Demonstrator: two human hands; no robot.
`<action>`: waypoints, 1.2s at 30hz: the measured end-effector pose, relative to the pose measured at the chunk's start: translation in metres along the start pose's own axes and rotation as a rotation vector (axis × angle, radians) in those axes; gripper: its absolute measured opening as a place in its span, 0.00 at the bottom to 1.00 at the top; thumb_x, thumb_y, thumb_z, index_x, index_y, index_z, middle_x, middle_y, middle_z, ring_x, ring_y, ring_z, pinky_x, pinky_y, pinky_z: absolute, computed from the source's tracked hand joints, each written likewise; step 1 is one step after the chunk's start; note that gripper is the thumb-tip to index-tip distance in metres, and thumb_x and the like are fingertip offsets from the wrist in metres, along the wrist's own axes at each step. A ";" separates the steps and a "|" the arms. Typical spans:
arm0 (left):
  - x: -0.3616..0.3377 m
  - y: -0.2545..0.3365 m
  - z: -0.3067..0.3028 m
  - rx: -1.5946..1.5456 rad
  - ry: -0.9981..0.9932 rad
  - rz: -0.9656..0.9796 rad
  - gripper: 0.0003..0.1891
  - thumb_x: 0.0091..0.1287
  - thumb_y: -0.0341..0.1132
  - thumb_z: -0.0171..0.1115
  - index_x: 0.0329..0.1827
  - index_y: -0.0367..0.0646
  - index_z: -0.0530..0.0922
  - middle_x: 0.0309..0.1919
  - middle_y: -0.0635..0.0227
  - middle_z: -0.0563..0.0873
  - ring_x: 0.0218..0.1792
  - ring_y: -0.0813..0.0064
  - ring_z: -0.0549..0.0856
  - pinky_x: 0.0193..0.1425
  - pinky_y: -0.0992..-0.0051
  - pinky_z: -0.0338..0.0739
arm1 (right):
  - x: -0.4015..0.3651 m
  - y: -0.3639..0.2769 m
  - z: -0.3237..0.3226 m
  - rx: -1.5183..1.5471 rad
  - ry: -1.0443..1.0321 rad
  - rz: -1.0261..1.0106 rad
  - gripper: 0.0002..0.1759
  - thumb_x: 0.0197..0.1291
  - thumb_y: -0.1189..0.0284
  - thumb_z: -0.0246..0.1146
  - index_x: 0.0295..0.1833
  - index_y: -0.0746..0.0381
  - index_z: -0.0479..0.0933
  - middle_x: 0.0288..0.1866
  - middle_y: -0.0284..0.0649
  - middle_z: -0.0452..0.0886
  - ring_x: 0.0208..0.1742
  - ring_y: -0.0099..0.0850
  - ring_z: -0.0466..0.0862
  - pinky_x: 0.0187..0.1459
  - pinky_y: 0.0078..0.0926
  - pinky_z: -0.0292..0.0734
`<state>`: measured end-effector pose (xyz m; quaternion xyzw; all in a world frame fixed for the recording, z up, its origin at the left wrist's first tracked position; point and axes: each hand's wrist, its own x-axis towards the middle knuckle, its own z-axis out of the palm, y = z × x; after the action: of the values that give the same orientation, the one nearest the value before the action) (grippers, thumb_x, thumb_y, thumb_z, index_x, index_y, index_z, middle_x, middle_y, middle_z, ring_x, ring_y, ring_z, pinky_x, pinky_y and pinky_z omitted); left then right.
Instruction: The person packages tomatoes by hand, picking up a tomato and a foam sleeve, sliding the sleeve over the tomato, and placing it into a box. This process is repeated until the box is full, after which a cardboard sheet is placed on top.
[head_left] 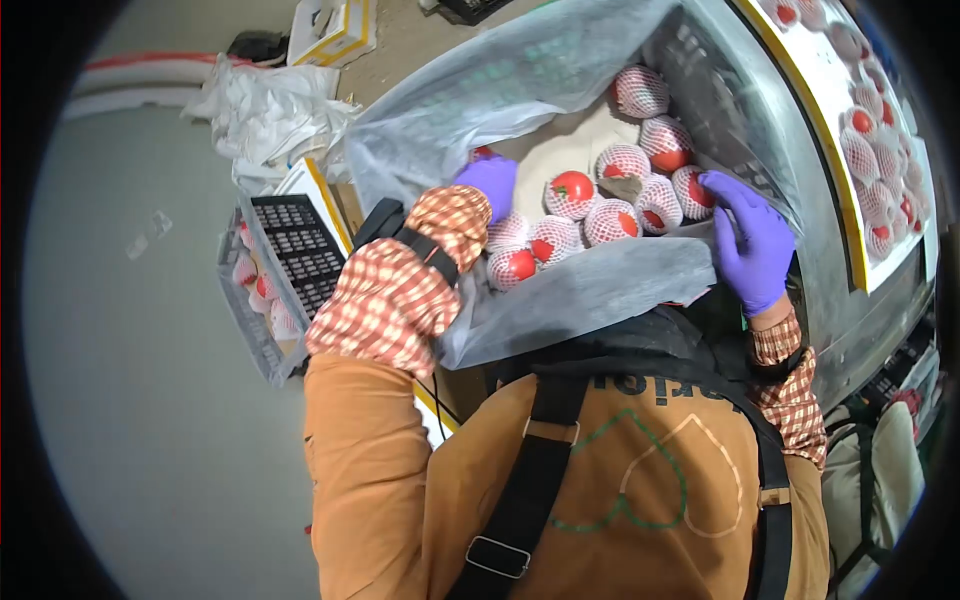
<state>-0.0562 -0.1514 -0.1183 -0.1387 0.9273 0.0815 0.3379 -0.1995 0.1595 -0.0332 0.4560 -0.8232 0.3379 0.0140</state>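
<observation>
Inside a crate lined with a grey sheet [600, 280], several red tomatoes [573, 190] in white foam nets lie in loose rows on a pale base. My left hand [489, 186], in a purple glove, is closed at the crate's left side. A bit of a red tomato [481, 153] shows past its fingers; the rest is hidden. At the right side, my gloved right hand [752, 245] has thumb and fingers apart. Its fingertips are at a netted tomato [692, 192], seemingly touching it but not wrapped round it.
On the right, a white tray with a yellow edge [850, 200] bears several netted tomatoes. A black crate [295, 250] and a lined crate [262, 330] with tomatoes stand at left. White plastic bags [270, 110] lie behind them, near a white and yellow box [335, 32].
</observation>
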 end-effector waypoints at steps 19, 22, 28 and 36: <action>0.058 -0.069 0.080 0.065 0.336 -0.243 0.20 0.55 0.41 0.67 0.49 0.43 0.82 0.46 0.53 0.85 0.48 0.56 0.84 0.50 0.60 0.78 | -0.006 0.004 -0.005 -0.038 -0.042 -0.141 0.20 0.54 0.77 0.60 0.55 0.56 0.79 0.53 0.39 0.83 0.44 0.37 0.82 0.45 0.33 0.76; 0.056 -0.060 0.087 -0.108 0.375 -0.253 0.18 0.54 0.41 0.68 0.46 0.43 0.83 0.42 0.54 0.86 0.44 0.57 0.85 0.46 0.60 0.79 | -0.007 0.005 0.000 0.025 -0.040 -0.161 0.20 0.55 0.78 0.59 0.55 0.59 0.79 0.53 0.42 0.83 0.46 0.40 0.84 0.48 0.34 0.77; 0.049 -0.031 0.081 -0.420 0.445 -0.102 0.16 0.53 0.42 0.69 0.41 0.43 0.85 0.36 0.55 0.87 0.38 0.58 0.86 0.40 0.60 0.79 | -0.016 0.014 0.006 0.100 -0.076 -0.171 0.17 0.60 0.82 0.55 0.54 0.63 0.79 0.51 0.45 0.84 0.50 0.40 0.85 0.53 0.31 0.77; -0.146 0.033 0.001 -1.443 0.417 0.537 0.39 0.51 0.39 0.77 0.64 0.34 0.67 0.55 0.57 0.81 0.57 0.64 0.80 0.63 0.66 0.74 | -0.017 0.015 0.009 0.051 -0.130 -0.100 0.17 0.62 0.83 0.53 0.55 0.67 0.78 0.52 0.45 0.84 0.51 0.36 0.85 0.55 0.30 0.77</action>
<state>0.0415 -0.0905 -0.0224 -0.1076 0.6917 0.7126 -0.0469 -0.1989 0.1724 -0.0537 0.5176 -0.7898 0.3272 -0.0344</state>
